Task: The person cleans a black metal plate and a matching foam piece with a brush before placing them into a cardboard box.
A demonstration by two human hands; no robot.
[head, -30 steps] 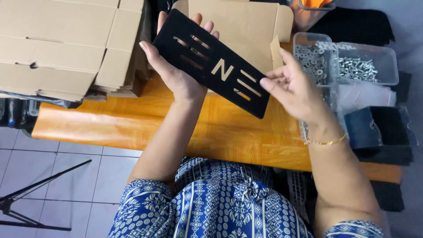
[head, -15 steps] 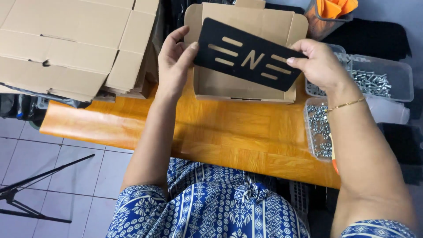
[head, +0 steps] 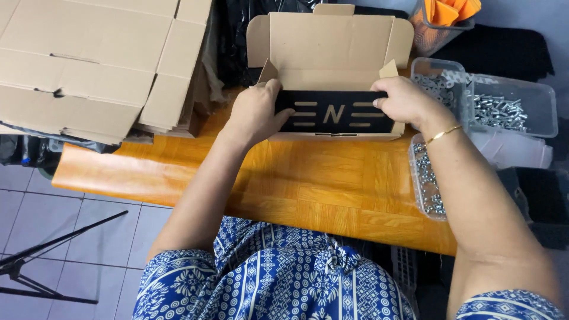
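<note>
My left hand (head: 256, 114) is closed on the left end of the black plate (head: 335, 112), thumb on its face and fingers curled behind; my right hand (head: 402, 101) pinches the right end the same way, so both have hold of it. Plate is a long flat black panel with slot cut-outs either side of a cut-out letter in the middle, held level, sitting low inside the open cardboard box (head: 329, 44); can't tell if it touches the box floor. Box stands at the far edge of the tabletop (head: 308, 189), about mid-width, lid flap up and back, side flaps standing just behind my fingers. Tabletop is orange wood, bare in front of the box down to the near edge. At the right edge, a clear plastic tray of small metal screws (head: 428, 178) hangs partly off the tabletop, just under my right forearm. Beyond it, off the far right corner, two more clear tubs of screws (head: 496, 108) side by side. Behind those, a clear container with orange pieces (head: 446, 19). Off the far left corner, a stack of flattened cardboard boxes (head: 89, 65), overlapping the tabletop's left end. Black bags between that stack and the open box. Thin gold bracelet (head: 443, 134) on my right wrist. Tiled floor at left, with black tripod legs (head: 41, 261) on it.
</note>
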